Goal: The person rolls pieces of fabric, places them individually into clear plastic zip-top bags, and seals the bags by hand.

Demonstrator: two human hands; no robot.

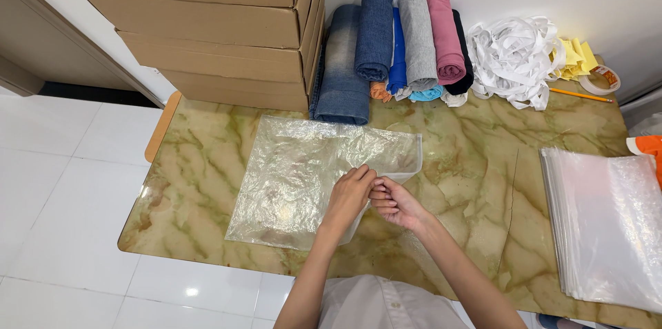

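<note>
A marble-patterned table [476, 163] holds stacked cardboard boxes [207, 25] at its back left, rolled clothes [400, 39] beside them, and a stack of clear bags [607, 225] at right. One clear bag [296, 177] lies flat mid-table. The left hand [350, 194] and right hand [396, 203], fingers curled shut, pinch its right edge together.
</note>
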